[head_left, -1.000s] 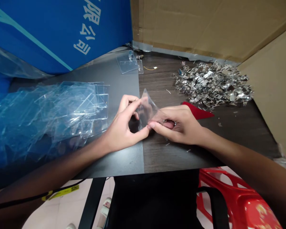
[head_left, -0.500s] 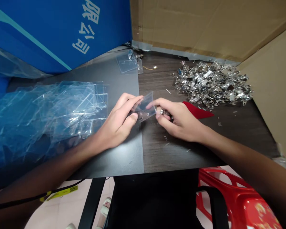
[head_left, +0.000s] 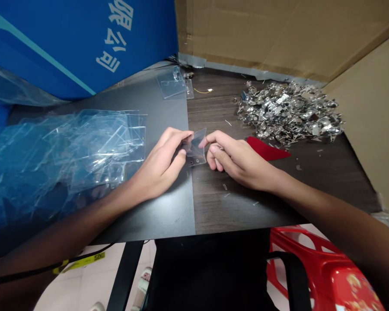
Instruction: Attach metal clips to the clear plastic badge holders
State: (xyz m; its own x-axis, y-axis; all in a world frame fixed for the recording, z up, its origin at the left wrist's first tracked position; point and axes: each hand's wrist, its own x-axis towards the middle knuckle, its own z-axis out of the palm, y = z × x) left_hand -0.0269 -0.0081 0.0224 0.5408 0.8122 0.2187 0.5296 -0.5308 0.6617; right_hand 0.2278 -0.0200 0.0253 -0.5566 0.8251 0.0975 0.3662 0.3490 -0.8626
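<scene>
L hand (head_left: 158, 166), R hand (head_left: 241, 162) on badge holder (head_left: 196, 151)

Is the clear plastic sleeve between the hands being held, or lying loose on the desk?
Held: the left hand pinches the clear plastic sleeve by its left edge, and the right hand touches its right side.

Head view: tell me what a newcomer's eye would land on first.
The glittering heap of metal clips on the upper right of the dark table stands out first, with the large pile of clear plastic badge holders spread across the left. A bright blue panel with white lettering fills the top left corner, and at centre the left hand and right hand meet at one small badge holder.
</scene>
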